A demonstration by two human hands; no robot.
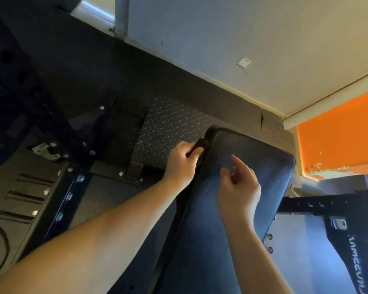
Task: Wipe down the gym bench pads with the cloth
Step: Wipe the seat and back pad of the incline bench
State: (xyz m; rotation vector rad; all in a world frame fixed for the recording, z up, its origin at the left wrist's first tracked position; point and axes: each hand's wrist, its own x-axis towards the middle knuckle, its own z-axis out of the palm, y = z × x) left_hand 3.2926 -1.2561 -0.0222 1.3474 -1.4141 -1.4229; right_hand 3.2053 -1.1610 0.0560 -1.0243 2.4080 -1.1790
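Note:
A long black bench pad runs from the bottom centre up to a rounded far end. My left hand grips a dark cloth and holds it against the pad's left side edge near the far corner. Most of the cloth is hidden by my fingers. My right hand hovers just over the pad's top surface, index finger pointing forward, the other fingers loosely curled, holding nothing.
A black rack frame with bolts and pegs stands at the left over dark checker-plate flooring. A black steel beam and a printed upright lie to the right. White and orange walls close off the far side.

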